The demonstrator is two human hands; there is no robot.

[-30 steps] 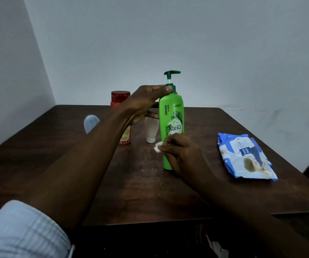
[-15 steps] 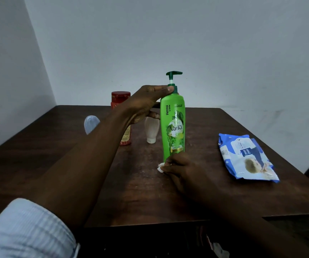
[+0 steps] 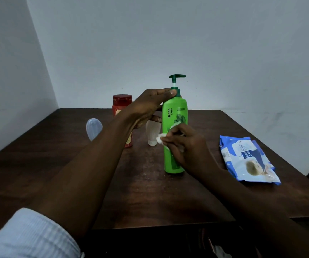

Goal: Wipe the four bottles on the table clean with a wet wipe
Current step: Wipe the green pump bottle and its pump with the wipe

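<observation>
Our left hand (image 3: 150, 107) grips green bottle (image 3: 175, 112) at neck, table (image 3: 150, 192) centre; our right hand (image 3: 185, 146) pinches wet wipe (image 3: 160, 139) against it. Pending, we judge: red bottle (image 3: 122, 103), white bottle (image 3: 152, 132), pale bottle (image 3: 94, 127), far left.

Dark wooden table (image 3: 56, 164). On it:
- green bottle (image 3: 175, 112), upright, pump top; left hand (image 3: 150, 107) holds its neck, right hand (image 3: 185, 146) pinches a white wipe (image 3: 161, 136) against its front.
- white bottle (image 3: 152, 131), red jar (image 3: 122, 103), blue bottle (image 3: 93, 128): behind, leftward.
- wipe pack (image 3: 248, 159): lying flat to the right, apart from the bottles.
</observation>
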